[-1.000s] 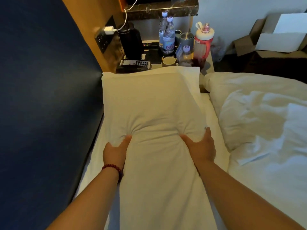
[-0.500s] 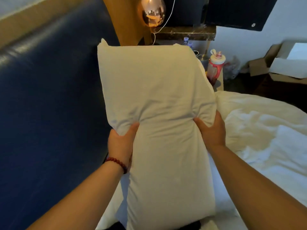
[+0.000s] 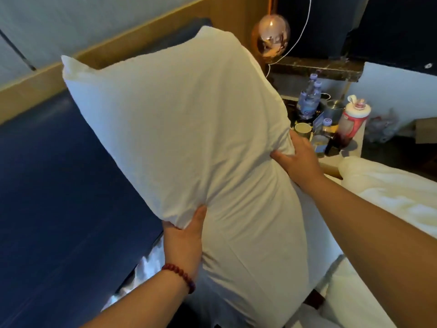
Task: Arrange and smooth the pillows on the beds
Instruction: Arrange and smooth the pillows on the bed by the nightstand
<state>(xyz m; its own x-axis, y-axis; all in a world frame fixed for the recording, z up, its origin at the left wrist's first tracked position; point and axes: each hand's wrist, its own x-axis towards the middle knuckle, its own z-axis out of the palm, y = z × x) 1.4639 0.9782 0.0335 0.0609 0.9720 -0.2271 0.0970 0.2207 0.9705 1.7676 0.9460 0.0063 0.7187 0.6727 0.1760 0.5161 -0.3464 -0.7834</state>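
A long white pillow (image 3: 194,143) is held up off the bed, standing on end and tilted with its top toward the left. My left hand (image 3: 184,237) grips its left edge at the middle, thumb pressed into the fabric; a red bead bracelet is on that wrist. My right hand (image 3: 295,162) grips the right edge a little higher, fingers wrapped behind the pillow. The pillow's lower end hangs close to my body and hides the mattress below it.
A dark blue padded headboard (image 3: 59,197) fills the left side. A rumpled white duvet (image 3: 387,209) lies on the bed at right. Behind the pillow a bedside table (image 3: 331,166) carries water bottles (image 3: 309,100), a mug, a red-and-white flask (image 3: 352,124). A copper globe lamp (image 3: 272,36) hangs above.
The pillow lay flat on the bed under both hands a second ago; both hands have lifted it upright and it now tilts to the left, higher in front of me.
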